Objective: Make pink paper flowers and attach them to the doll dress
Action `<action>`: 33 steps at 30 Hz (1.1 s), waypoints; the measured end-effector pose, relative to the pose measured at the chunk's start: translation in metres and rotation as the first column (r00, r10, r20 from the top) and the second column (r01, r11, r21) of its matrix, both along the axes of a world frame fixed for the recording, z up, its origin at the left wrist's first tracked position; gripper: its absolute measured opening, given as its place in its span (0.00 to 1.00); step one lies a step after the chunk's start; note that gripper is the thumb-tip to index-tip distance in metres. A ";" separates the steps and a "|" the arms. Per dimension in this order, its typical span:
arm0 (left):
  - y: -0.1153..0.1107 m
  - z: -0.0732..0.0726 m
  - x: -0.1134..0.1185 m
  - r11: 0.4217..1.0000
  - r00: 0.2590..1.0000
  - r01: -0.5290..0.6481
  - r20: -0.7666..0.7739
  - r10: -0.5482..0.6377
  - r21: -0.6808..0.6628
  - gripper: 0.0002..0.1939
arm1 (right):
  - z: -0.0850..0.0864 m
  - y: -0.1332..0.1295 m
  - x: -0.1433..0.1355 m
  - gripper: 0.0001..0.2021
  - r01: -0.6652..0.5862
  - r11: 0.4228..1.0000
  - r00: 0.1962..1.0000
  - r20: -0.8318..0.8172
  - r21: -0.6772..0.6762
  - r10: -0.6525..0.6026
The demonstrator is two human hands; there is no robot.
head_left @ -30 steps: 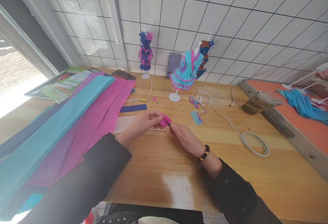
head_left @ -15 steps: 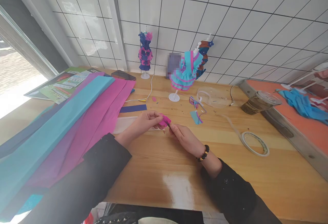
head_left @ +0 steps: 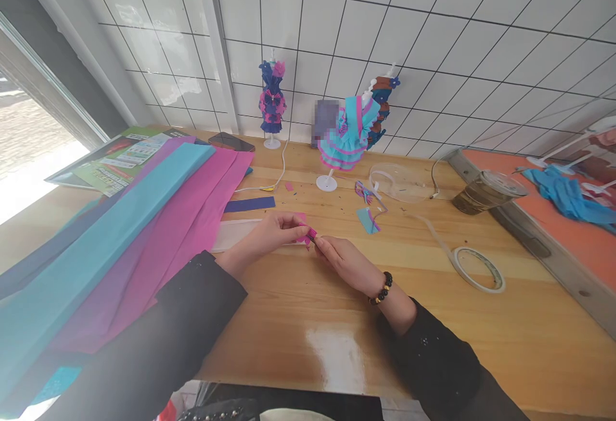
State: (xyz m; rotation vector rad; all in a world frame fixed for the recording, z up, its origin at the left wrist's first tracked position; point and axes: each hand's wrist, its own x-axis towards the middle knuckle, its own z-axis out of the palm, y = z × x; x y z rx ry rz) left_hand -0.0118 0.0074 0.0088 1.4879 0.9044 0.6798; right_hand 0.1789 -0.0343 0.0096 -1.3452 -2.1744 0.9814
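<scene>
My left hand [head_left: 279,231] pinches a small folded piece of pink crepe paper [head_left: 312,233] between thumb and fingers. Closed around small dark scissors [head_left: 312,239], my right hand [head_left: 339,255] meets it from the right. The blades are at the paper's edge, and my fingers hide the handles. Little pink bits hang or lie just below the paper. Under my left hand lies a pale flat strip [head_left: 233,235], with a dark blue strip [head_left: 250,204] beyond it.
Long crepe paper sheets [head_left: 158,193] cover the left. Small dress stands [head_left: 273,103] and a turquoise dress [head_left: 353,135] stand at the back. Right are a tape roll [head_left: 459,266], a tilted cup [head_left: 486,193] and an orange-lined tray [head_left: 543,215]. A phone [head_left: 231,142] lies by the wall.
The scissors and my right fingers have shifted slightly left and down against the pink paper. The paper has turned in my left fingers, and a pink bit shows below it.
</scene>
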 end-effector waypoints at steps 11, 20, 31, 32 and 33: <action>0.000 0.002 0.001 1.000 0.999 0.006 0.032 -0.005 -0.006 0.16 | -0.001 0.000 0.000 0.22 -0.002 1.000 1.000 0.006 0.013 0.002; -0.001 0.001 0.001 0.998 0.990 -0.016 0.136 0.024 -0.062 0.12 | -0.001 0.000 0.001 0.21 0.025 1.000 0.999 -0.028 -0.011 -0.025; 0.003 -0.002 -0.001 0.997 0.995 -0.072 0.072 0.071 0.010 0.15 | -0.003 0.000 0.000 0.20 0.096 0.993 0.988 -0.118 -0.071 -0.104; 0.003 -0.002 0.000 0.997 0.994 -0.072 0.080 0.072 0.004 0.16 | -0.004 0.000 0.000 0.21 0.097 0.992 0.987 -0.124 -0.075 -0.106; 0.003 -0.002 0.000 0.997 0.994 -0.074 0.086 0.074 -0.002 0.17 | -0.004 0.000 0.000 0.21 0.100 0.992 0.986 -0.129 -0.080 -0.110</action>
